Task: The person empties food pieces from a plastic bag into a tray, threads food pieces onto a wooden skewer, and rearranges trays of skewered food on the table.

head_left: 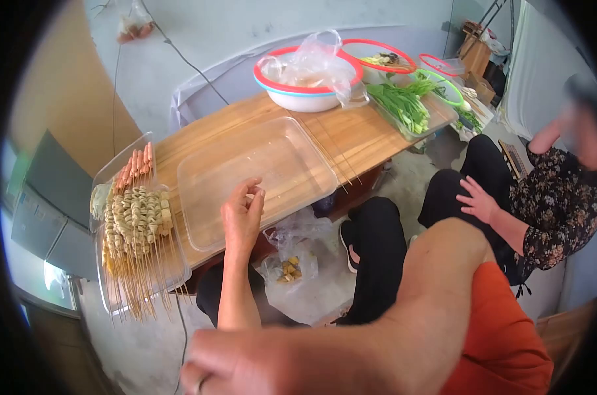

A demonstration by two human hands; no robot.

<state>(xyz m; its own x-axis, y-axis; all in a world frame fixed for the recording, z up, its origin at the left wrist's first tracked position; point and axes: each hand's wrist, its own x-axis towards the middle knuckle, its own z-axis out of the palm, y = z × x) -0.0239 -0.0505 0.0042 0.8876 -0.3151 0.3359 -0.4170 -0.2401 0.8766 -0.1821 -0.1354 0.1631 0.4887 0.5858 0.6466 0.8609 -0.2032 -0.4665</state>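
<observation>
The table is viewed from the person's head, forward and downward, beyond the blurred right hand, seen closest.

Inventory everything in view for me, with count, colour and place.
Table: one, brown, centre
Large tray: one, clear, on table
Skewers: many, pink and pale, left end
Basins: at least two, red-rimmed, far side
Plastic bags: at least three, clear, basin, floor and wall
Leafy greens: one heap, green, right end
Cabinet-like unit: one, grey, far left
Co-worker: one, dark floral top, right
Own sleeve: one, orange, lower right
Left hand: one, bare, over large tray
Right hand: one, blurred, bottom foreground
</observation>
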